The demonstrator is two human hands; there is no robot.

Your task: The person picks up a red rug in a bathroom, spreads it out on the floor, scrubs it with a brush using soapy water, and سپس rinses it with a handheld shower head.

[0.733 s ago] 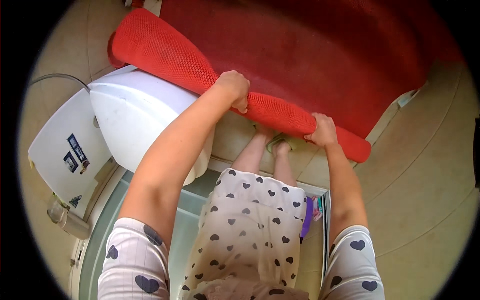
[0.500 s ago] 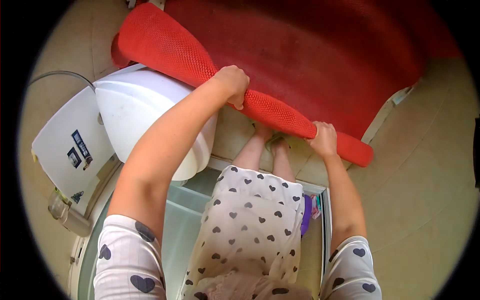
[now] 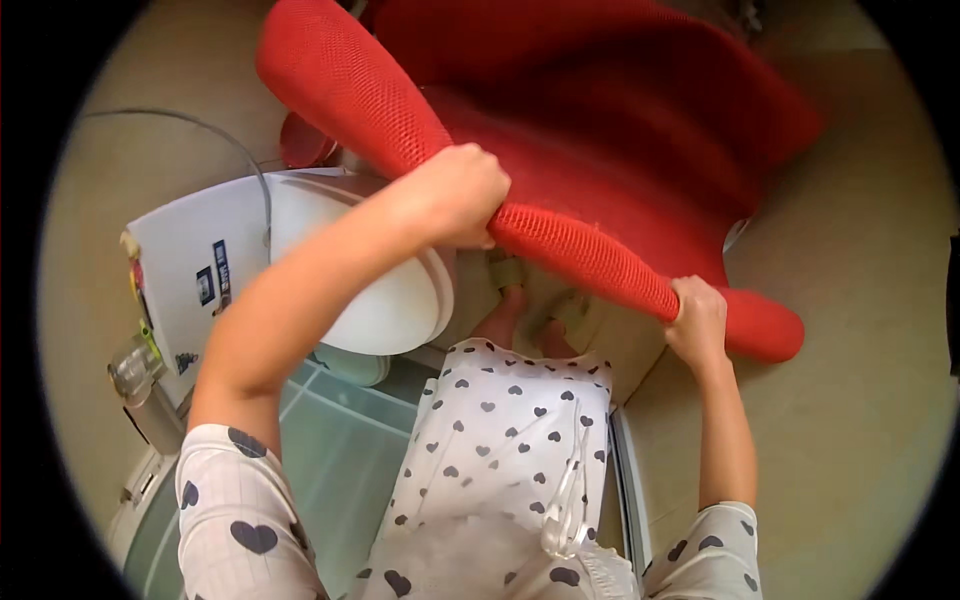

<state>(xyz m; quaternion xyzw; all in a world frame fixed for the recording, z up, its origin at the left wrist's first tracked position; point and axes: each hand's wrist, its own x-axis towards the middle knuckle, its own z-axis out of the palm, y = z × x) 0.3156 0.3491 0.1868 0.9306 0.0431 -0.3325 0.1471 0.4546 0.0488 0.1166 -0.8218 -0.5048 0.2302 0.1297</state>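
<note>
Both my hands grip the rolled edge of a red mesh mat [image 3: 585, 252], held up in front of me. My left hand [image 3: 462, 195] is wrapped round the roll near its middle and squeezes it narrow there. Farther right, my right hand [image 3: 698, 318] closes round the roll a short way from its right end. The thicker left end of the roll rises toward the upper left. Beyond the roll, the rest of the mat spreads out as a darker, bent sheet with a blurred far right edge.
A white appliance [image 3: 195, 260] with stickers stands at the left, with rounded white tubs [image 3: 385, 310] beside it. Below them is a translucent greenish bin [image 3: 345, 440]. A clear jar [image 3: 135, 368] sits at the far left, and a red round container [image 3: 305, 142] lies behind. Tiled floor [image 3: 840, 400] extends at the right.
Both hands have shifted right with the roll, which now appears larger. The mat's sheet behind it has lifted and folded, its right edge pulling inward. My view has also shifted.
</note>
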